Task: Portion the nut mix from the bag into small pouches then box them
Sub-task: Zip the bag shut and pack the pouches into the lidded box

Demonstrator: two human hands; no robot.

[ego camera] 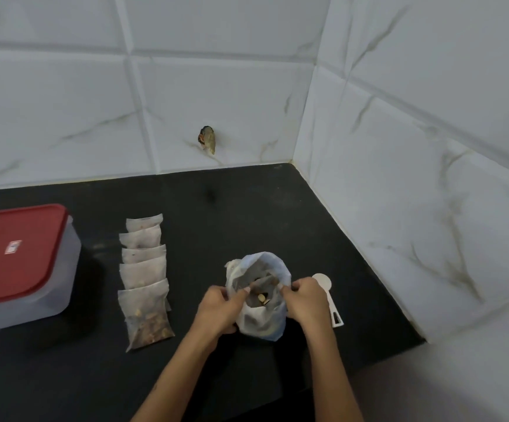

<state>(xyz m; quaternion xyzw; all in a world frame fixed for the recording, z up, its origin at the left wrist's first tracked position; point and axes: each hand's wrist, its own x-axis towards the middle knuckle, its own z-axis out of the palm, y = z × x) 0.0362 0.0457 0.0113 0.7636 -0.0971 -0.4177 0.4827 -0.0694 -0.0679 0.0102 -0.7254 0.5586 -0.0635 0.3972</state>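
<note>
Scoop (326, 292) behind right hand (306, 296), pouches (143, 278) beside red-lidded box (19, 263)

box (19, 263) cut by left edge, scoop (326, 295) half behind right hand (305, 298), bag's (259, 318) contents indistinct

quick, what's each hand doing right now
Left hand: pinching the left rim of the bag.
Right hand: pinching the bag's right rim.

Open white bag (257, 303) of nuts upright, five filled pouches (144, 278) overlapping, red-lidded box (22, 263) closed
</note>
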